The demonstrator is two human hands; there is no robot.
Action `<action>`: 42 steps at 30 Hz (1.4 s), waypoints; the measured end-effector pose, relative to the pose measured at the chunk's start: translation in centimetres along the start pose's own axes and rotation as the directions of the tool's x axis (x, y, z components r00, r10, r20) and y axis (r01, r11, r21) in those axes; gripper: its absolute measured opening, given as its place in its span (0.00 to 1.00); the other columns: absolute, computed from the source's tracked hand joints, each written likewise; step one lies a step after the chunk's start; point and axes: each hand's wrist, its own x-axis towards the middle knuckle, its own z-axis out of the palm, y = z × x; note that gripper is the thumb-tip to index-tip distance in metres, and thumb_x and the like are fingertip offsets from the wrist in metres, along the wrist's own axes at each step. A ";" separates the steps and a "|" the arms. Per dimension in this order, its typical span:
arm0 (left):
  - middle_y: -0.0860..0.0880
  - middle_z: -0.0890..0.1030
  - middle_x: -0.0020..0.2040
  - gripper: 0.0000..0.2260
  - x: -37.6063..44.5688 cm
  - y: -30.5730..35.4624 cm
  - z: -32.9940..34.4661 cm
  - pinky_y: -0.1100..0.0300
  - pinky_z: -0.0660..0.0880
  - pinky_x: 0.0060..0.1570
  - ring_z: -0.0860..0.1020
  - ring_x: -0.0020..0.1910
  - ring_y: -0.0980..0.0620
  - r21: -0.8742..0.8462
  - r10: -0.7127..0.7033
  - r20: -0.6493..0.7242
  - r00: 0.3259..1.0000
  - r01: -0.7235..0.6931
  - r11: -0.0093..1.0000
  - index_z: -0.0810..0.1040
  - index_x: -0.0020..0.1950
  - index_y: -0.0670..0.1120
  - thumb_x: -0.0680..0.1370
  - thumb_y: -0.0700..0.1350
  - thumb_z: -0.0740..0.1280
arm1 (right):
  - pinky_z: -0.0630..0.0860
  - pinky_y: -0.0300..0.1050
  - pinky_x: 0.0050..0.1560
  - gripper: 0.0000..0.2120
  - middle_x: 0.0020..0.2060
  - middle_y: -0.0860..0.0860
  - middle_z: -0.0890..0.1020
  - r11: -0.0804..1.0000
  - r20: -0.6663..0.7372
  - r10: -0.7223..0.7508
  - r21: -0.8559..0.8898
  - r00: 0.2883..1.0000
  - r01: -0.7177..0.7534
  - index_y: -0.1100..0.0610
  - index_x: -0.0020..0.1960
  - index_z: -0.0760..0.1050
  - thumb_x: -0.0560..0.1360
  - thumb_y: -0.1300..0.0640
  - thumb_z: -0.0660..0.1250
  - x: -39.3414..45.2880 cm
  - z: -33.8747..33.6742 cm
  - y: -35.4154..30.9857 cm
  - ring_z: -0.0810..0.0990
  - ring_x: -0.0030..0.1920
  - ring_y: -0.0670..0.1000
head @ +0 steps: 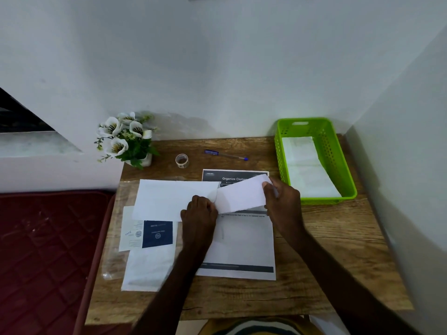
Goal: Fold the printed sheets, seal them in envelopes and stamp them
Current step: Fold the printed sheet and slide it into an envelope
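A white envelope (169, 199) lies on the wooden desk (314, 262), and my left hand (199, 213) pinches its right end. My right hand (281, 201) grips the far end of a folded white sheet (239, 195), whose near end meets the envelope's mouth by my left fingers. Under both hands lies a printed sheet (242, 247) with dark bands at top and bottom. Further white envelopes (147, 269) and a small sheet with a dark blue panel (157, 234) lie at the desk's left front.
A green perforated basket (338, 165) holding white papers stands at the back right. A blue pen (226, 155), a small tape roll (182, 160) and a pot of white flowers (125, 139) sit along the back. A dark red mattress (43, 250) adjoins the left edge.
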 end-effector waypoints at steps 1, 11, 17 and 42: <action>0.44 0.76 0.41 0.10 0.0 0.0 0.0 0.48 0.73 0.38 0.76 0.37 0.43 -0.010 -0.014 0.003 1.000 0.014 1.000 0.74 0.44 0.43 0.81 0.46 0.59 | 0.81 0.58 0.36 0.12 0.36 0.55 0.84 1.000 -0.041 0.007 0.007 0.999 -0.007 0.60 0.51 0.83 0.82 0.54 0.64 -0.3 0.2 0.0 0.82 0.34 0.54; 0.44 0.77 0.44 0.06 0.4 0.6 -0.4 0.50 0.69 0.43 0.77 0.42 0.42 -0.005 -0.057 0.063 0.996 0.057 0.998 0.75 0.45 0.43 0.81 0.42 0.66 | 0.81 0.58 0.30 0.07 0.36 0.47 0.81 0.989 -0.032 0.105 0.111 0.994 -0.101 0.55 0.49 0.80 0.83 0.56 0.64 -3.3 3.7 0.7 0.82 0.34 0.51; 0.41 0.78 0.47 0.07 0.3 0.8 -0.5 0.47 0.72 0.49 0.78 0.46 0.42 -0.041 -0.091 0.119 0.989 0.096 0.995 0.77 0.49 0.40 0.82 0.44 0.65 | 0.76 0.38 0.24 0.08 0.34 0.49 0.79 0.956 0.143 0.247 0.128 0.958 -0.265 0.58 0.47 0.78 0.83 0.57 0.64 -4.4 5.3 0.0 0.81 0.28 0.47; 0.40 0.79 0.41 0.08 -0.2 2.8 -0.8 0.45 0.78 0.39 0.80 0.37 0.39 0.016 0.003 0.127 0.992 -0.005 1.000 0.78 0.45 0.39 0.74 0.39 0.76 | 0.77 0.40 0.26 0.03 0.31 0.51 0.82 0.919 0.201 0.314 0.181 0.928 -0.350 0.61 0.48 0.83 0.78 0.61 0.71 -2.7 6.8 1.4 0.79 0.26 0.44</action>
